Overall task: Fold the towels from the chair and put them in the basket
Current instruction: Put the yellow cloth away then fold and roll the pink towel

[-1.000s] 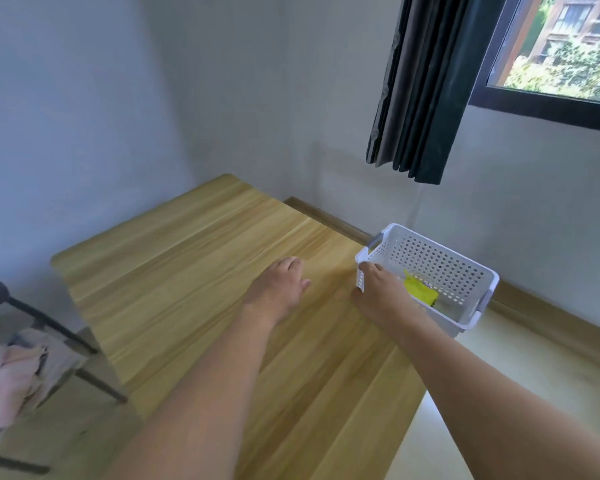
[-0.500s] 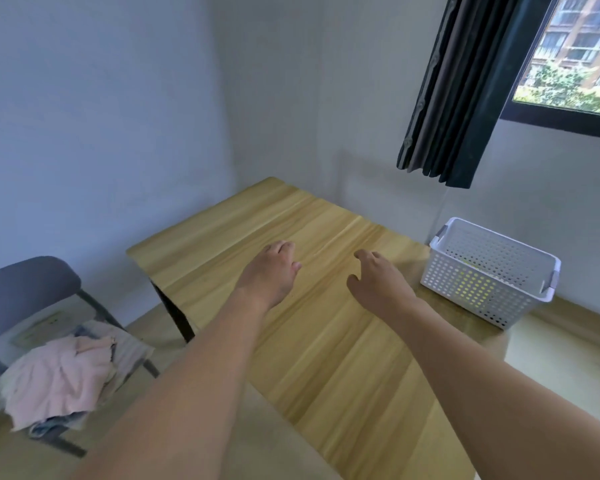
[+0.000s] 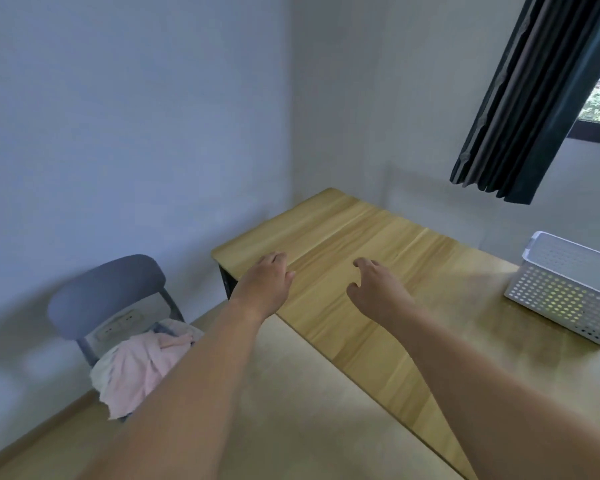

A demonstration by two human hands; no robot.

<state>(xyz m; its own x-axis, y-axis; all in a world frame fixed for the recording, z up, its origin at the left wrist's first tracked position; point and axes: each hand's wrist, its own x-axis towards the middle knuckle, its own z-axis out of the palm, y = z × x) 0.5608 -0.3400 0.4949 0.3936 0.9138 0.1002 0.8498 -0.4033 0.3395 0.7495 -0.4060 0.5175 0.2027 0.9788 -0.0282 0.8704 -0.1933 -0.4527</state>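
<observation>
Both my arms out straight, forearms bare, reaching fwd over the light wood-grain rectangular table (image 3: 378, 251). My left hand (image 3: 265, 284) palm down above the table's left end, fingers loosely curled, grasping nothing. My right hand (image 3: 378, 292) also palm down, just right of the left w/ a gap between, thumb out to the side, fingers relaxed and half bent, nothing in them. Can't tell if either hand touches the wood. Crumpled pink and white towels (image 3: 139, 368) piled on the seat of the grey round-backed chair (image 3: 108, 289), down-left, beside the table's left end, partly behind my left forearm, well apart from both hands. White perforated plastic basket (image 3: 568, 289) on the table's right end, sth yellow showing thru the holes. Dark pleated curtain (image 3: 520, 109) top right.
</observation>
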